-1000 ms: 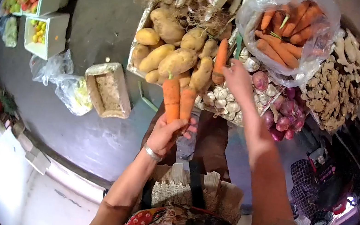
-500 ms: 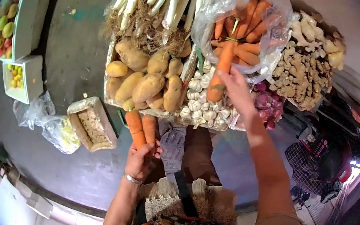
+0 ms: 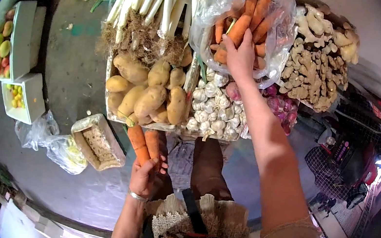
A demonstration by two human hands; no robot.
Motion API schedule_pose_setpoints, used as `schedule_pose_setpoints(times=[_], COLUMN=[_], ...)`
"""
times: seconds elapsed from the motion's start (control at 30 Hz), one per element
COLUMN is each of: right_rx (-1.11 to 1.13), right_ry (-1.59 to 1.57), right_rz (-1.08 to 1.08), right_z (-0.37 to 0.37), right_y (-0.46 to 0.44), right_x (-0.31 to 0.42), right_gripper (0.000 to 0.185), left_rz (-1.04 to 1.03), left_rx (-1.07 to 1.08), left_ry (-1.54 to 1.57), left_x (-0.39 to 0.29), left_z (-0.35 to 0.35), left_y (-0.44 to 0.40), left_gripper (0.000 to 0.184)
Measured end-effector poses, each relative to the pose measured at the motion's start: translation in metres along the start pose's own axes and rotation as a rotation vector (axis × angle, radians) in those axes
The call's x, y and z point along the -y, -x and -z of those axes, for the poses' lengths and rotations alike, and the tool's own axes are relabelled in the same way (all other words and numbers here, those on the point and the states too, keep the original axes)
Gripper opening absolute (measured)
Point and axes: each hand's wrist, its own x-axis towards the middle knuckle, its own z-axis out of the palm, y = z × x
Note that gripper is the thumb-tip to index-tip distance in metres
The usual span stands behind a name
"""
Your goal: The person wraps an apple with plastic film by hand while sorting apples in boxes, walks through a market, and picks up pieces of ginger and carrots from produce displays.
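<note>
Two carrots (image 3: 139,142) stand side by side in my left hand (image 3: 145,176), its fingers wrapped round their lower ends, just below the potatoes (image 3: 150,100). My right hand (image 3: 240,57) reaches into a clear plastic bag (image 3: 279,51) of carrots, its fingers closed on a carrot (image 3: 238,30) that lies over the others. White garlic bulbs (image 3: 213,105) fill a box below the bag. Red onions (image 3: 286,109) are partly hidden behind my right forearm.
Long leeks (image 3: 168,2) with roots lie above the potatoes. Ginger (image 3: 316,71) is piled at the right. On the floor to the left are an empty worn box (image 3: 98,142), plastic bags (image 3: 67,152) and a white box (image 3: 31,97) of small yellow fruit.
My right hand has moved with its carrot from beside the potatoes up into the bag. My left hand still holds two carrots and appears lower and further left as the view shifted.
</note>
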Motion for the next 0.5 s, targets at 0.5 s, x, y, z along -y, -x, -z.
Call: schedule_pose_setpoints(times=[0.5], right_rx=[0.028], right_ry=[-0.147], right_rz=[0.057], right_z=[0.147], right_y=[-0.19], right_x=[-0.001], right_gripper=[0.045], left_rz=[-0.001], left_rx=[-0.022], left_ry=[0.035], left_x=[0.028], left_z=[-0.019], left_y=[0.001], left_gripper=[0.026])
